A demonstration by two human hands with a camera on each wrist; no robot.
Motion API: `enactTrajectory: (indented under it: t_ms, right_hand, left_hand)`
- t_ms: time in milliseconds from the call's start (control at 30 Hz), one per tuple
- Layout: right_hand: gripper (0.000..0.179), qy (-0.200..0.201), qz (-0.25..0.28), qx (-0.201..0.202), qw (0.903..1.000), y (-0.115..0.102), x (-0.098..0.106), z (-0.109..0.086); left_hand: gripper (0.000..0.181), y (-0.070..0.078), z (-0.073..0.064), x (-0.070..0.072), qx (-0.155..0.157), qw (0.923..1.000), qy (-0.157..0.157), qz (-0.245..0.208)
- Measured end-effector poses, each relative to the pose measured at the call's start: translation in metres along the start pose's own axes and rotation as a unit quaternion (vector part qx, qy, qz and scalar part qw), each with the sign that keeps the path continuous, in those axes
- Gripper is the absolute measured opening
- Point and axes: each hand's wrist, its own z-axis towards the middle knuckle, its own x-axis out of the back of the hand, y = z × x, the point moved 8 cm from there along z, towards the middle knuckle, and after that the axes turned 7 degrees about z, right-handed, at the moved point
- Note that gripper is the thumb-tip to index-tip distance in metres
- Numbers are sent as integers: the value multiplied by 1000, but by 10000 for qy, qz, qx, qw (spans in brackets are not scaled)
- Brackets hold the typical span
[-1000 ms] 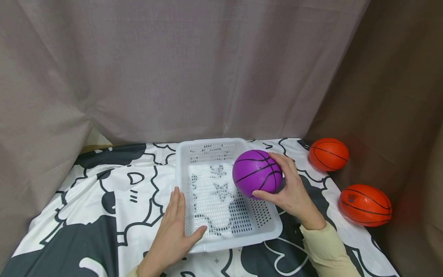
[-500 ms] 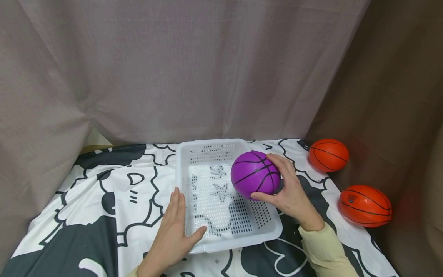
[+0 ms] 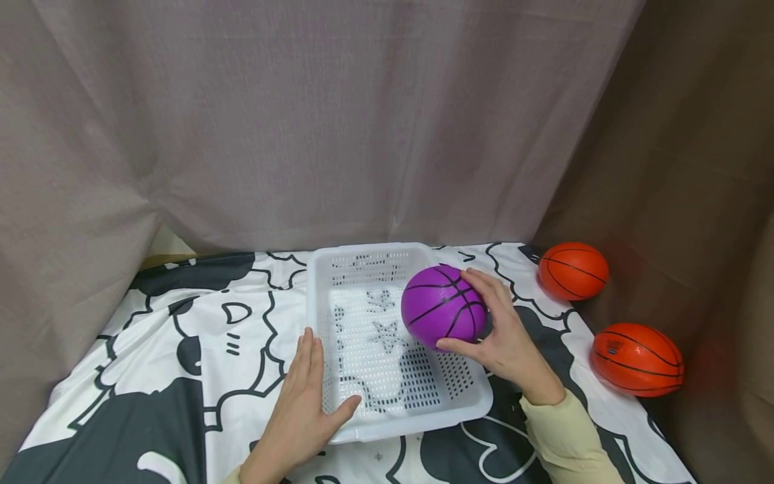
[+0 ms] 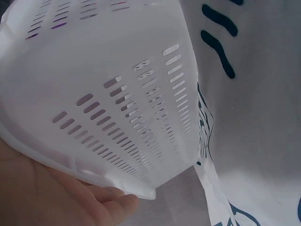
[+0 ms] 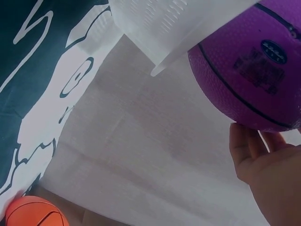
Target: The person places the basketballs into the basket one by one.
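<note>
Ball: purple ball (image 3: 443,306) with black seams, held over the right half of the basket; the head view does not settle whether it touches the mesh floor. The right wrist view shows its printed logo and the basket's corner just behind it.
Right hand: right hand (image 3: 503,329) grips the ball from its right side, fingers (image 3: 484,282) curled over the top and the thumb pressed to the lower front. A pale yellow sleeve (image 3: 565,433) covers the wrist.
Left hand: left hand (image 3: 299,403) lies flat along the basket's left wall, fingers straight and close together on the cloth, the thumb spread out and hooked over the near rim. The left wrist view shows the palm right under the rim.
Basket: white slotted basket (image 3: 323,269) in the middle of the counter, wide and shallow, with only the ball in it.
Cloth: black-and-white cartoon cloth (image 3: 199,336) covers the counter under the basket and both hands.
Far ball: orange ball (image 3: 573,270) at the counter's right edge, well apart from the basket, against the curtain.
Near ball: second orange ball (image 3: 637,359), also at the right edge, nearer the person and apart from the first.
Backdrop: grey-brown curtain (image 3: 302,121) hangs behind and to the right.
</note>
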Motion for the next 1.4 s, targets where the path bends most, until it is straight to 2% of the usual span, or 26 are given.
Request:
enactTrajectory:
  t_ms: [233,600,933,1200,1400]
  right_hand:
    - [94,-108,40,48,9999,0,-3,-1]
    - [80,153,-92,346,9992,-1,9,-3]
    - [76,278,-77,141,9995,2,18,-8]
    - [78,597,-100,246,9979,3,41,-12]
    - [83,1141,-217,270,9929,6,72,-19]
  left_hand:
    - [107,0,0,0,10,10000,-16,-52]
    - [109,-1,0,0,-55,10000,13,14]
    - [108,0,0,1,-110,9999,72,62]
    - [106,0,0,2,-156,9997,154,79]
    - [108,1,0,1,-130,9998,88,117]
